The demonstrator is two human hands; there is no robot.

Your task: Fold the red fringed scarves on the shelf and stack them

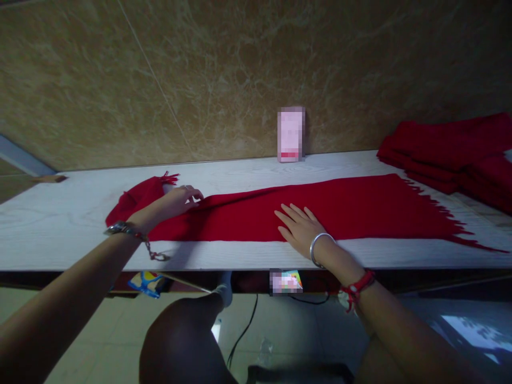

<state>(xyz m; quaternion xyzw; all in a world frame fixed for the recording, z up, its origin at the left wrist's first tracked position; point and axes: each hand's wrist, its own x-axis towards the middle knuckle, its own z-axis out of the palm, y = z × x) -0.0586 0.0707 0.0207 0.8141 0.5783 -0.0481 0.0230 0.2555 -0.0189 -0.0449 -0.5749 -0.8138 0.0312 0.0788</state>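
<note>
A red fringed scarf (356, 208) is stretched lengthwise along a white wood-grain table. Its right end lies flat with the fringe spread; the left end is bunched up, a few tassels pointing toward the wall. My left hand (188, 196) pinches the scarf's far edge near the bunched part, and the cloth there is slightly raised in a crease. Flat on the middle of the scarf, close to its near edge, rests my right hand (298, 226) with the fingers spread.
Folded red cloths (448, 154) are piled at the table's right end. A pale pink box-like item (291, 133), blurred, stands against the marbled wall (224, 80). Below the near edge are a blue-and-yellow item (148, 284), a blurred bright item (286, 281) and a dark cable (250, 322).
</note>
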